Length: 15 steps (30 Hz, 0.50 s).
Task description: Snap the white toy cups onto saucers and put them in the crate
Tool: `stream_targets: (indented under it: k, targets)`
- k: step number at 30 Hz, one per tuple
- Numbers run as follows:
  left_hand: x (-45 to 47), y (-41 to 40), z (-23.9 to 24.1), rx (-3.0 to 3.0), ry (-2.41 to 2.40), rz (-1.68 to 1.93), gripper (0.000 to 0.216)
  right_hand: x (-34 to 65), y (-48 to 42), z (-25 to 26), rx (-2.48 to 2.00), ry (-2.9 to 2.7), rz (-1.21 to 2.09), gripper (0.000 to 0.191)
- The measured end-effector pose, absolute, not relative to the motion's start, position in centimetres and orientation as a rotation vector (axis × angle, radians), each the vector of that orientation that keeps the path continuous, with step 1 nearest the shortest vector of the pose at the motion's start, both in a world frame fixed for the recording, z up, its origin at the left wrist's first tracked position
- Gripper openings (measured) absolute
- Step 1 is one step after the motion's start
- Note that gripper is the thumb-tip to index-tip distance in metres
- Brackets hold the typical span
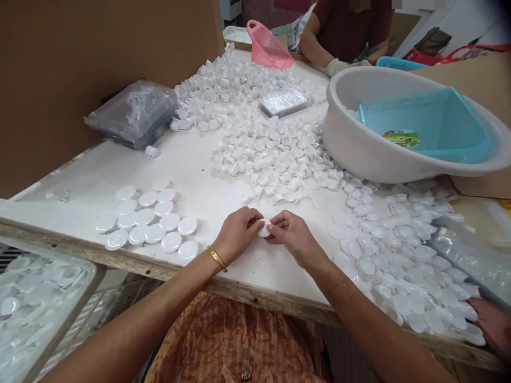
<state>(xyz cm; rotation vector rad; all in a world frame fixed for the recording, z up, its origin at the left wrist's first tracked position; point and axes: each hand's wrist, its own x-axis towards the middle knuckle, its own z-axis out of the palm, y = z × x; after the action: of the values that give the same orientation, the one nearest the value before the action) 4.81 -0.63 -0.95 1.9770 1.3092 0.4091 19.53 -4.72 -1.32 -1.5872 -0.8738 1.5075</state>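
Note:
Between my two hands, just above the white tabletop [207, 181], is a small round white plastic cap [264, 229]. My left hand [239, 229], with a gold bracelet at the wrist, pinches its left edge. My right hand [290, 234] pinches the same cap from the right. To the left lies a group of round white discs [154, 232], flat on the table. A spread of white discs [399, 271] covers the right side. Beyond my hands is a heap of small white cup-shaped parts [275, 154]. The cap's underside is hidden by my fingers.
A large pale basin [359, 143] with a blue scoop [435, 125] stands at the right. A pink scoop [269, 48], a plastic-wrapped stack [285, 101] and clear bags [133, 111] lie farther back. Another person [347, 32] works across the table. A crate of white parts [91, 271] is lower left.

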Motion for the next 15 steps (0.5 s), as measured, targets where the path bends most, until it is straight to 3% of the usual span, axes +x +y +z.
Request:
stream_targets:
  k: [8, 15]
  targets:
    - [4.8, -0.2, -0.2, 1.797, 1.337, 0.241, 0.013, 19.5, -4.3, -1.2, -1.619, -0.894, 1.547, 0.011]
    - [8.0, 1.4, -0.2, 2.505, 1.407, 0.438, 0.022, 19.2, -4.2, -1.0, -1.576, -0.784, 1.660, 0.013]
